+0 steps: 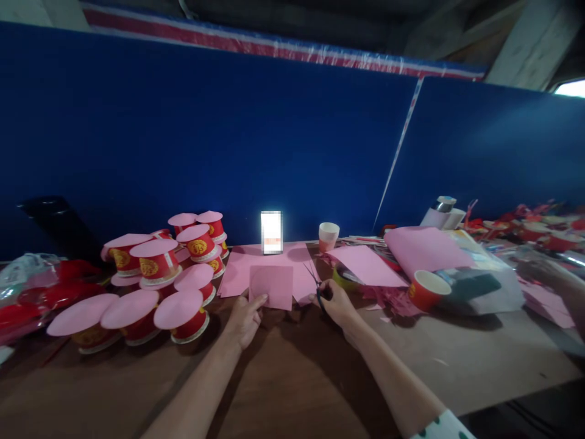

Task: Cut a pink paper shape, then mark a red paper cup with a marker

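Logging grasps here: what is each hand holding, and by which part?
The left hand pinches the small pink paper sheet at its bottom edge; the right hand holds scissors by the handles.

L hand (pixel 244 317) pinches a small pink sheet (pixel 271 286), just in front of the lit phone (pixel 271 231). R hand (pixel 336 303) grips scissors (pixel 315 283), blades open, right of the phone. Pink-topped red cups (pixel 158 286) sit left of the phone; open red cup (pixel 427 289) well right.
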{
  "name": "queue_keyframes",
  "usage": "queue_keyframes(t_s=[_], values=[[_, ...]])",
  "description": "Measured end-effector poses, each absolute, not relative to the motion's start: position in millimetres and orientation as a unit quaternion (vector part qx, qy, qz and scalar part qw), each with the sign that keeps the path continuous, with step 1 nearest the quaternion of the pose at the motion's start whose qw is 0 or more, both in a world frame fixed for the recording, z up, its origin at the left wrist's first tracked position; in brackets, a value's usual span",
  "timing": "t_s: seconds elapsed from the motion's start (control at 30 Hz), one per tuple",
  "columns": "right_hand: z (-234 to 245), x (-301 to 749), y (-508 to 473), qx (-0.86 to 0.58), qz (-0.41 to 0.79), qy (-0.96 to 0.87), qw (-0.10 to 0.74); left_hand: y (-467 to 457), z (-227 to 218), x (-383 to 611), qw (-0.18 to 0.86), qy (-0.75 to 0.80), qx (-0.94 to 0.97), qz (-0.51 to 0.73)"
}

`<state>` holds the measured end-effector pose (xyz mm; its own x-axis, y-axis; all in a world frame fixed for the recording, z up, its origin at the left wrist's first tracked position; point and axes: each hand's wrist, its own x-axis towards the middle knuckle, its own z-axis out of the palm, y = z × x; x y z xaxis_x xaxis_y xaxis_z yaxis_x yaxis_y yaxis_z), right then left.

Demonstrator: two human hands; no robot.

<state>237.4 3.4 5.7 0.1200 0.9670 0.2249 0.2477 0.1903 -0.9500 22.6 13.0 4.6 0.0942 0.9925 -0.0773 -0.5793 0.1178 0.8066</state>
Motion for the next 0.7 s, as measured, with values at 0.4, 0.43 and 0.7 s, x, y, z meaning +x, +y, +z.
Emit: queue_keyframes(t_s=[0.4, 0.43, 0.7], values=[[-6, 239, 10, -0.514, 0.383, -0.54, 0.545, 13, 7, 23, 0.702, 0.336, 0.207, 0.592], [-5, 239, 9, -0.515, 0.38, -0.539, 0.547, 14, 8, 23, 0.707, 0.331, 0.199, 0.593], [-8, 236, 12, -0.545, 0.35, -0.531, 0.547, 19, 4, 20, 0.708, 0.353, 0.116, 0.6]])
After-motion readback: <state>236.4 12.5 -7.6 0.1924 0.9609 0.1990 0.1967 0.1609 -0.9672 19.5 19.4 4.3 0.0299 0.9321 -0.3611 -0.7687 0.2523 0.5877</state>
